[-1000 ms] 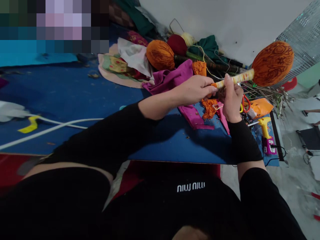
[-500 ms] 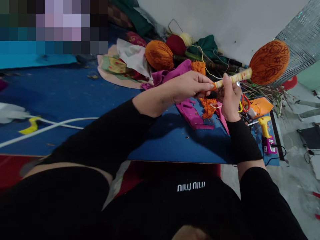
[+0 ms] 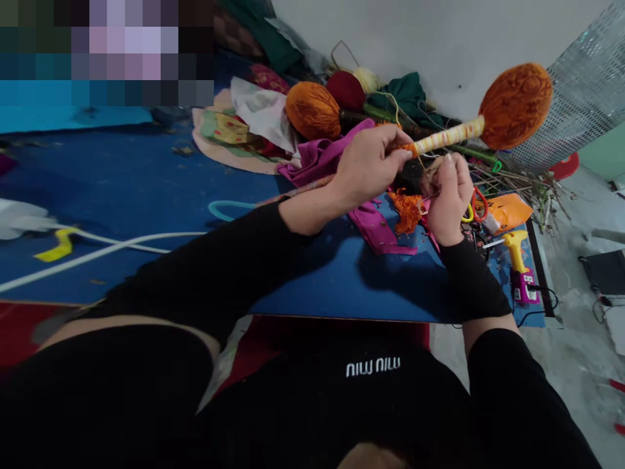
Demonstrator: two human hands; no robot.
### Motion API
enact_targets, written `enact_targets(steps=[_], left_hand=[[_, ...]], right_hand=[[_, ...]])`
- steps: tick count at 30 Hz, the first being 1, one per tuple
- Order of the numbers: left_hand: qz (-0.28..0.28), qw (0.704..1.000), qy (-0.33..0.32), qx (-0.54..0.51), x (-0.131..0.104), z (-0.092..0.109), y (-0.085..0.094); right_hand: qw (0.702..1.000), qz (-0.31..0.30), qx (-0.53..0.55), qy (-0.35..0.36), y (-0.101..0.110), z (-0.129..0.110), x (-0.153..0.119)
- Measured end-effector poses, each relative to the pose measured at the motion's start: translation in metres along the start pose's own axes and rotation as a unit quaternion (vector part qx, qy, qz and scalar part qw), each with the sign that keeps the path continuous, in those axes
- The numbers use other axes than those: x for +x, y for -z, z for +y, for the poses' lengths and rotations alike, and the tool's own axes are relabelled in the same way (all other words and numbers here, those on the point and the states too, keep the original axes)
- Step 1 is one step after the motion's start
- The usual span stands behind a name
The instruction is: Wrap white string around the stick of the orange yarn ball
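Observation:
An orange patterned, cloth-covered ball (image 3: 517, 106) sits at the upper right end of a stick whose handle (image 3: 452, 134) is wrapped in pale yellow strip. My left hand (image 3: 374, 159) pinches the lower end of this wrapped stick, where orange cloth shows. Below and right of the handle, my right hand (image 3: 449, 195) is closed, its fingertips pinching a thin strand that runs toward the handle. Under the hands lie a piece of orange lacy cloth (image 3: 407, 212) and a purple cloth piece (image 3: 375, 228).
On the blue table (image 3: 312, 280), a second orange ball (image 3: 312, 109), a dark red ball (image 3: 344, 90) and cloths lie at the back. Scissors (image 3: 481, 205), an orange packet (image 3: 510, 212) and a yellow glue gun (image 3: 516, 249) lie right. A white cable (image 3: 107, 244) crosses the left.
My right hand has come off the wrapped handle and moved down, pinching the strand. The stick and ball have shifted slightly left and up. A blue loop and a stick-like length now show beside my left forearm.

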State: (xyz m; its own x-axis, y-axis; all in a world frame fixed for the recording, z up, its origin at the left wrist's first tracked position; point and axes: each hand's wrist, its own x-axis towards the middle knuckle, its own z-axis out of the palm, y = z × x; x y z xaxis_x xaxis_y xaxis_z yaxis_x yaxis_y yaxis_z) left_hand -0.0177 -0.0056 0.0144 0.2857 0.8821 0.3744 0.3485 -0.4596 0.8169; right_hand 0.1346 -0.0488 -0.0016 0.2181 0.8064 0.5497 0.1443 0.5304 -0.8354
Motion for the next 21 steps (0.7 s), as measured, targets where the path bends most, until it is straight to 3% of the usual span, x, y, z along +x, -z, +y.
enact_targets(steps=[4,9,14,17,21], left_hand=[[0.004,1.0,-0.014,0.021,-0.002,0.003,0.004],[-0.009,1.0,-0.003,0.024,-0.002,-0.001,-0.003],[-0.026,0.997,-0.009,0.065,0.001,-0.003,-0.002],[-0.023,0.995,-0.018,0.093,0.0,-0.004,-0.002],[-0.024,0.994,-0.032,0.099,-0.003,-0.007,-0.004]], right_hand=[[0.995,-0.018,-0.1,0.008,0.001,-0.009,-0.019],[0.989,-0.038,-0.141,0.023,0.003,-0.016,-0.025],[0.984,-0.077,-0.149,0.061,0.014,-0.031,-0.008],[0.977,-0.062,-0.176,0.107,0.024,-0.036,0.007],[0.987,-0.066,-0.132,0.061,0.031,-0.033,0.02]])
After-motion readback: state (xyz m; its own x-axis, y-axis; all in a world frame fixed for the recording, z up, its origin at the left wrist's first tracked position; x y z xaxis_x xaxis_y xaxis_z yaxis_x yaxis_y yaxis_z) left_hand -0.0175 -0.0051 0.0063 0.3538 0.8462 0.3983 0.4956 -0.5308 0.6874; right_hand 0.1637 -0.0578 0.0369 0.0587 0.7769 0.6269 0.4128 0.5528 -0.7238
